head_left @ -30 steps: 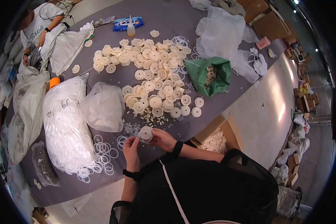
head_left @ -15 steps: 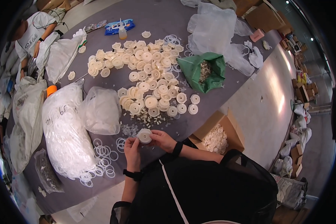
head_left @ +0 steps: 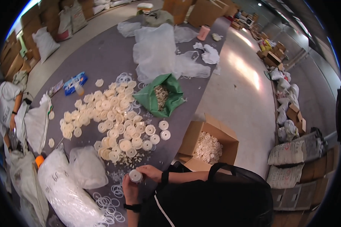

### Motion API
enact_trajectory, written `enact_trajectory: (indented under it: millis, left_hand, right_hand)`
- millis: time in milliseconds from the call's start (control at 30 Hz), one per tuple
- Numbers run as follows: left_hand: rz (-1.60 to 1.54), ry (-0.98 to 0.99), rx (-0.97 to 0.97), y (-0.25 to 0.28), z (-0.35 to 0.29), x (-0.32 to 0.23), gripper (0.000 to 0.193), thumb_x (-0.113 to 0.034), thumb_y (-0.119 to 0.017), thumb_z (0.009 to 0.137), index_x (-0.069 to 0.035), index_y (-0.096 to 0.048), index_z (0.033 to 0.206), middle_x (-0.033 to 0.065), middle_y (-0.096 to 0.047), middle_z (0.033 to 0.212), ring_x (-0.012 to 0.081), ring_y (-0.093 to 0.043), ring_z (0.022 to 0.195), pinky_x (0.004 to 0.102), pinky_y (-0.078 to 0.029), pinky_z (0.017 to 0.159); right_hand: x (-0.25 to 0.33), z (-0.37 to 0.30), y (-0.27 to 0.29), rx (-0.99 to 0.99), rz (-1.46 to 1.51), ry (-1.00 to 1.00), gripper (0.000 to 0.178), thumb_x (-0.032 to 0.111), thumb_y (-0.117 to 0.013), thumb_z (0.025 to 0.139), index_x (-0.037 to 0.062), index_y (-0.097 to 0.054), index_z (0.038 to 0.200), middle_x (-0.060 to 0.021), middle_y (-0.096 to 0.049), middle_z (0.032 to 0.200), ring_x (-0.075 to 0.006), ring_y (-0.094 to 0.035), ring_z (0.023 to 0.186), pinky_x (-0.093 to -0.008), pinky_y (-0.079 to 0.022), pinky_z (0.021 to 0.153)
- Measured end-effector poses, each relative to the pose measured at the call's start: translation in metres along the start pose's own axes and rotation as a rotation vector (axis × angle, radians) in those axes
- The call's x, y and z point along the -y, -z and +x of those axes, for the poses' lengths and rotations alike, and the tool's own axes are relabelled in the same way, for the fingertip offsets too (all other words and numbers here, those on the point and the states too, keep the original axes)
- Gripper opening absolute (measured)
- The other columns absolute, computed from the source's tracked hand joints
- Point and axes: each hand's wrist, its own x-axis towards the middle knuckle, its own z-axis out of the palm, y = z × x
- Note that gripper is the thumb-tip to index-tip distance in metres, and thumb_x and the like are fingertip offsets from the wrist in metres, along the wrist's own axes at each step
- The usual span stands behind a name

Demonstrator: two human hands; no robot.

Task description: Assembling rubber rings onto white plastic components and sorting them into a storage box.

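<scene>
Between my two hands, above the near edge of the table, is a round whitish plastic cap (head_left: 135,175) with a small hole in its centre. My left hand (head_left: 129,189) grips it from the left and below. On the other side, the fingers of my right hand (head_left: 150,173) close on its rim. Just beyond lie small beige and dark pieces (head_left: 129,160) and tiny clear bits (head_left: 116,175). A large heap of cream plastic caps (head_left: 111,109) spreads farther off. Translucent rings (head_left: 107,204) lie to the left of my hands.
An open green sack (head_left: 174,99) of small pieces stands beyond the heap. A cardboard box (head_left: 227,142) of cream parts sits beside the table at right. Bulging plastic bags (head_left: 66,189) fill the left side. Another person (head_left: 9,102) works at far left.
The view has swung to the right, so the table and its contents appear farther left. Both hands still hold the cap, now turned a little.
</scene>
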Motion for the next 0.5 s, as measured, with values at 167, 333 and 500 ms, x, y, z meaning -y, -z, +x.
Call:
enact_trajectory:
  millis: [167, 333, 500]
  left_hand:
    - [-0.028, -0.093, -0.021, -0.021, 0.011, 0.001, 0.013, -0.016, -0.049, 0.081, -0.007, -0.048, 0.090, 0.0045, -0.054, 0.090, 0.0153, -0.053, 0.082, 0.0280, -0.042, 0.071]
    - [-0.082, -0.072, 0.021, -0.032, 0.015, -0.005, 0.012, -0.014, -0.050, 0.081, -0.005, -0.049, 0.089, 0.0060, -0.054, 0.089, 0.0173, -0.053, 0.083, 0.0286, -0.042, 0.075]
    - [0.064, -0.117, 0.055, -0.032, 0.021, -0.008, 0.009, -0.010, -0.050, 0.081, -0.004, -0.048, 0.087, 0.0067, -0.053, 0.086, 0.0158, -0.052, 0.082, 0.0291, -0.041, 0.075]
  right_hand:
    - [0.002, -0.001, 0.003, -0.001, 0.303, 0.076, 0.031, 0.027, -0.049, 0.083, 0.0067, -0.051, 0.107, -0.0009, -0.055, 0.095, -0.0105, -0.052, 0.084, -0.0266, -0.042, 0.073]
    - [0.012, -0.007, 0.002, 0.039, 0.331, 0.147, 0.033, 0.023, -0.052, 0.082, 0.0060, -0.049, 0.110, -0.0028, -0.054, 0.101, -0.0135, -0.052, 0.089, -0.0293, -0.041, 0.077]
    - [0.017, -0.009, 0.001, 0.036, 0.422, 0.166, 0.029, 0.017, -0.051, 0.082, 0.0039, -0.050, 0.108, -0.0045, -0.054, 0.100, -0.0152, -0.052, 0.092, -0.0296, -0.041, 0.081]
